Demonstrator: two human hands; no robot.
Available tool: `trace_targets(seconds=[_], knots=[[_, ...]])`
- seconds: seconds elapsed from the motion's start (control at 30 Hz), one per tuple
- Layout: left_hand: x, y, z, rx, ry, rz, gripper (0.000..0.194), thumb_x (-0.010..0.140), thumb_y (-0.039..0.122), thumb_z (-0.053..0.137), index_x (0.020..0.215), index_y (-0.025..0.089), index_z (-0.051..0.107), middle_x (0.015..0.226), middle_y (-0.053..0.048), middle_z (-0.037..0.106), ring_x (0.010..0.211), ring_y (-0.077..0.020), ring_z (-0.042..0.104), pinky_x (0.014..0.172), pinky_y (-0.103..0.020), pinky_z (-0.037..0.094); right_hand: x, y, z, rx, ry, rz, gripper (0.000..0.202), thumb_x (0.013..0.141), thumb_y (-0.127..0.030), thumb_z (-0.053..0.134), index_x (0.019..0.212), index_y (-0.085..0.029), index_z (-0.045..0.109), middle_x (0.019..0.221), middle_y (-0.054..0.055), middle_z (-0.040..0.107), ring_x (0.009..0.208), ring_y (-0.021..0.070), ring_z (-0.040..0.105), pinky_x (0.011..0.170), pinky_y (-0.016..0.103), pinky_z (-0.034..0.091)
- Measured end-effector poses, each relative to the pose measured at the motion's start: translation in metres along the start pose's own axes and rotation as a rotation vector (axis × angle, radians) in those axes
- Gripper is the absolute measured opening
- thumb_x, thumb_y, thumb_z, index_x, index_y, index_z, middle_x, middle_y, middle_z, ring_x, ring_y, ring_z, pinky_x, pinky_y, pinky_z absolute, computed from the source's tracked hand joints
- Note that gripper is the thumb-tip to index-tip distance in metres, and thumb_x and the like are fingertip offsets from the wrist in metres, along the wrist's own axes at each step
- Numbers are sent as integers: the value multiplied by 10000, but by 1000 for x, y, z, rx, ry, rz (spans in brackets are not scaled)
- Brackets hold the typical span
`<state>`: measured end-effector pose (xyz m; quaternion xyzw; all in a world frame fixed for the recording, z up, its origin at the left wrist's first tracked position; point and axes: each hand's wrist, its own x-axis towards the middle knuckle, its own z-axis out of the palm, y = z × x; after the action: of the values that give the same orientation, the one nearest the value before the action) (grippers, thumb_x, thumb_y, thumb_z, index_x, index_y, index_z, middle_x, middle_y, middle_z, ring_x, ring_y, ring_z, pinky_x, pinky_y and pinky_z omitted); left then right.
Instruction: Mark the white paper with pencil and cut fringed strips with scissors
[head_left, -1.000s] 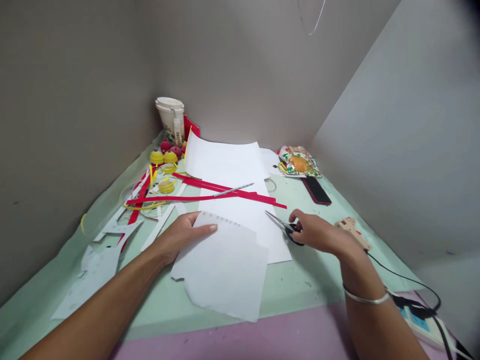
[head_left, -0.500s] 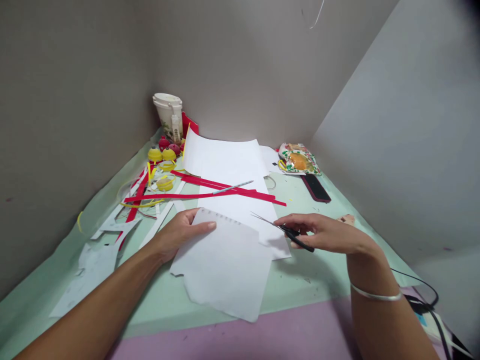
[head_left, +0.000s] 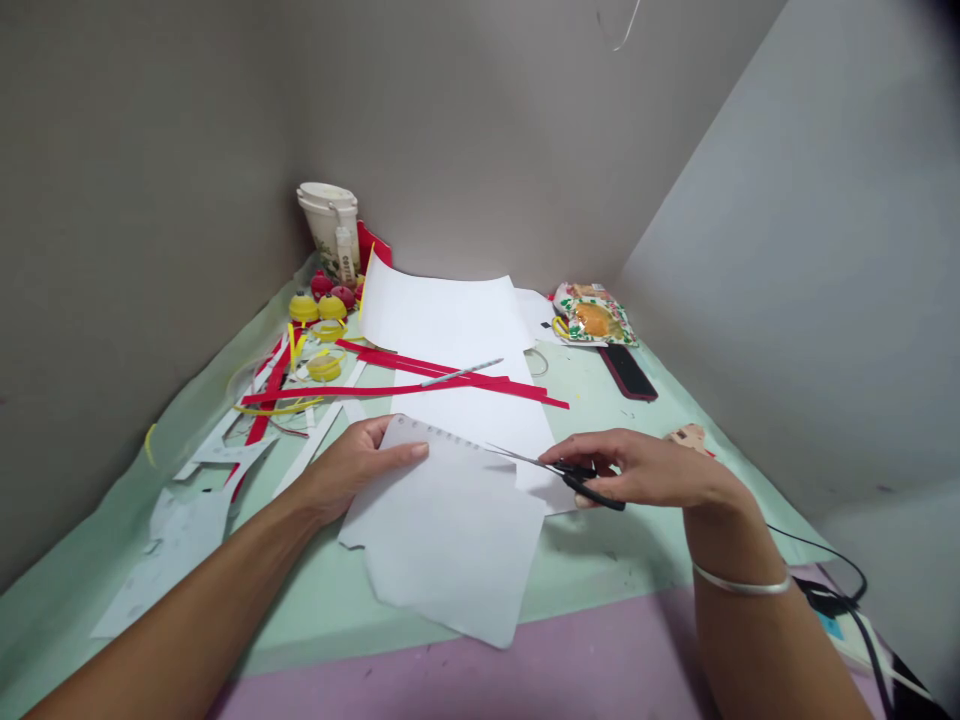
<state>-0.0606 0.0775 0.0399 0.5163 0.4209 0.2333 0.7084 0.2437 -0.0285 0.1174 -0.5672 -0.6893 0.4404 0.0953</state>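
Note:
My left hand [head_left: 375, 462] pinches the upper left edge of a white sheet of paper [head_left: 450, 540], thumb on top. The sheet has a row of punched holes along its top edge and a notched, uneven outline. In my right hand [head_left: 637, 468] is a pair of black-handled scissors [head_left: 589, 487], its fingers closed round the handles. The blades point left and reach the sheet's upper right edge near the holes; whether they bite into the paper I cannot tell. Beyond the sheet, white paper [head_left: 450, 310] lies with red strips [head_left: 397, 391] and a thin pen-like stick [head_left: 461, 373] across it.
At the left lie cut paper scraps [head_left: 184, 535], yellow ribbon rolls [head_left: 325, 366] and yellow-and-red round pieces [head_left: 304, 307]. A lidded cup [head_left: 330, 225] stands in the back corner. Toward the right are a printed packet [head_left: 596, 318], a phone [head_left: 630, 373] and cables [head_left: 847, 600].
My right hand has brought the scissors left, so the blades now reach the sheet's edge. The left hand keeps its grip on the paper. The whole view has shifted slightly.

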Motion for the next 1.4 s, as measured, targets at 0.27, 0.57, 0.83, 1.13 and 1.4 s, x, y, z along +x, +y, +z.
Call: trace_targets(seconds=[0.27, 0.57, 0.83, 1.13, 1.4], knots=[[2, 0, -3, -70, 26, 39, 403, 660, 387, 783, 990, 198, 652, 914, -68, 750, 674, -213, 699, 591, -305, 553, 0, 3, -1, -38, 26, 16, 422, 816, -234, 571, 1236, -261, 608, 840, 6, 639, 709, 136, 554, 641, 228, 455], [4, 0, -5, -109, 83, 88, 403, 663, 398, 778, 977, 191, 634, 883, -68, 748, 662, -214, 698, 588, -313, 557, 4, 1, 2, -22, 36, 23, 425, 808, -246, 580, 1232, -252, 609, 787, 1, 605, 669, 128, 516, 602, 215, 440], [3, 1, -4, -129, 79, 92, 339, 699, 357, 767, 957, 191, 624, 815, -42, 734, 661, -194, 689, 584, -290, 552, 7, -1, 5, 23, 51, -5, 420, 808, -192, 547, 1217, -253, 613, 750, -17, 568, 658, 118, 493, 604, 210, 419], [5, -1, -6, -142, 42, 85, 307, 721, 338, 759, 962, 191, 641, 886, -56, 746, 694, -189, 699, 616, -287, 560, 6, 1, 4, 7, 43, -14, 420, 811, -188, 545, 1221, -252, 611, 784, -8, 592, 673, 120, 504, 603, 210, 425], [6, -3, -6, -156, 34, 81, 313, 722, 322, 760, 983, 190, 651, 875, -57, 749, 684, -189, 704, 617, -291, 564, 6, 0, 3, 26, 25, -15, 420, 823, -181, 542, 1232, -256, 598, 818, -6, 606, 692, 119, 516, 616, 213, 425]])
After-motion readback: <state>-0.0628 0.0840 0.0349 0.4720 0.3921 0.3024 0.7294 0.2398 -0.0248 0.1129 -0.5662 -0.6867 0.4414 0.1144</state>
